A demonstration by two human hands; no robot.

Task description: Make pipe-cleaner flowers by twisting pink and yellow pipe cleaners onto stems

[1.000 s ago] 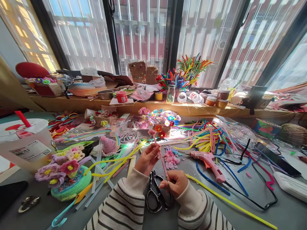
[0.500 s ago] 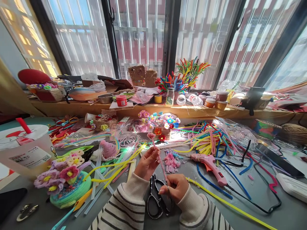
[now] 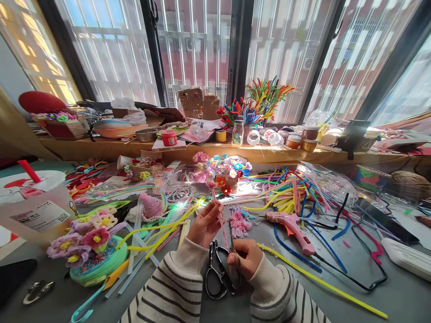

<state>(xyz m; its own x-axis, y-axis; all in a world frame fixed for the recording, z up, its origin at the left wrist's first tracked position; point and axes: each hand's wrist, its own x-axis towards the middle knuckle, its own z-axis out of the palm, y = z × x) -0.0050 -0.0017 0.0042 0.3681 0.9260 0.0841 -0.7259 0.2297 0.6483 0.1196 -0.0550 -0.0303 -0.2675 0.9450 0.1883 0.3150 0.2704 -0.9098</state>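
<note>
In the middle of the head view, my left hand [image 3: 205,224] pinches the stem of a pink pipe-cleaner flower [image 3: 211,185]. The bloom points up and away, while the lower stem hangs down beside the right hand. My right hand [image 3: 247,258] is closed around scissors [image 3: 230,231], their narrow blades pointing up just right of the stem. Fingers cover most of the scissor handles. Black-handled pliers [image 3: 215,282] lie on the table between my wrists. Just beyond the blades is a heap of pink fuzzy clippings [image 3: 239,223].
A pink glue gun [image 3: 292,229] with its cord lies to the right, near a yellow pipe cleaner [image 3: 323,280] and a pipe-cleaner pile [image 3: 292,197]. Leftward are a flower-topped green piece [image 3: 99,264], clear glue sticks [image 3: 126,273] and a drink cup [image 3: 37,211]. Jars line the windowsill [image 3: 202,154].
The pink stem's lower end, earlier running down to the right hand, now hangs apart from it, left of the scissors. The scissor blades now show upright. The camera view shifts slightly.
</note>
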